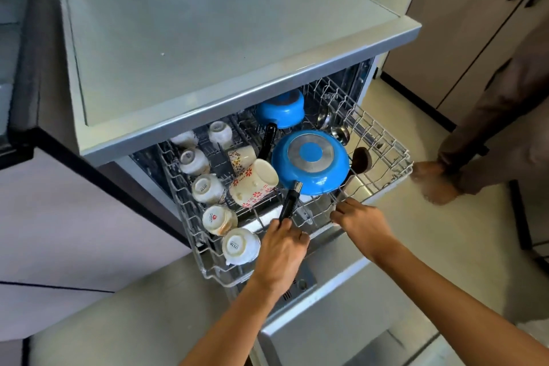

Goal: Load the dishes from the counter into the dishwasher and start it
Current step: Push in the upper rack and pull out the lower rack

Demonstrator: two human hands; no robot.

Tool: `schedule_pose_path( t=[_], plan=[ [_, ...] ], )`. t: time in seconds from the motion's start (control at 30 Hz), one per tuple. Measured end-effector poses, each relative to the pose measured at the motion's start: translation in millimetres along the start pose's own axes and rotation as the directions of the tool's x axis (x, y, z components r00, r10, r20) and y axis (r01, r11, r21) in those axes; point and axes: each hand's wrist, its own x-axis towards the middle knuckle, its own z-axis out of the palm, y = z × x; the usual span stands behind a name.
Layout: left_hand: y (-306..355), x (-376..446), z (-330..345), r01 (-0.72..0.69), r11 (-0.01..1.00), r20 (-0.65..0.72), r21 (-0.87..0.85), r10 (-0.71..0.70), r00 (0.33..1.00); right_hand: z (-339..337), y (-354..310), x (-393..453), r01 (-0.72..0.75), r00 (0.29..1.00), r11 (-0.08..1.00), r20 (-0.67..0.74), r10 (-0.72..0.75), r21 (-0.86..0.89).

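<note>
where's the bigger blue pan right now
In the head view the bigger blue pan lies upside down right of centre in the pulled-out upper rack, beside the flowered mugs, in front of the smaller blue pan.

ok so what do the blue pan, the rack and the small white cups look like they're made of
Blue pan: likely metal with a glossy blue coat, judging by the bare silvery ring on its upturned base; its handle looks like black plastic.
Rack: thin wire with a pale grey coat, probably coated steel.
White cups: seemingly glazed ceramic, shiny, with printed marks on the bases.
</note>
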Motion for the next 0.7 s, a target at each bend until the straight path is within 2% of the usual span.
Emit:
schedule_pose_path(
  t=[0.27,0.43,0.7],
  plan=[
    [-47,29,0,-0.011,0.997,-0.074,0.075,0.016,0.997,14,7,58,-0.026,1.000,0.998,0.009,0.026,-0.063],
    [-92,54,-3,0.095,0.988,-0.100,0.120,-0.083,0.992,22,-6,112,-0.082,0.996,0.996,0.017,0.082,-0.041],
    [-144,97,0,0.231,0.959,-0.132,0.167,-0.210,0.969,37,0,190,-0.122,0.978,0.990,0.159,0.133,-0.075]
  ],
)
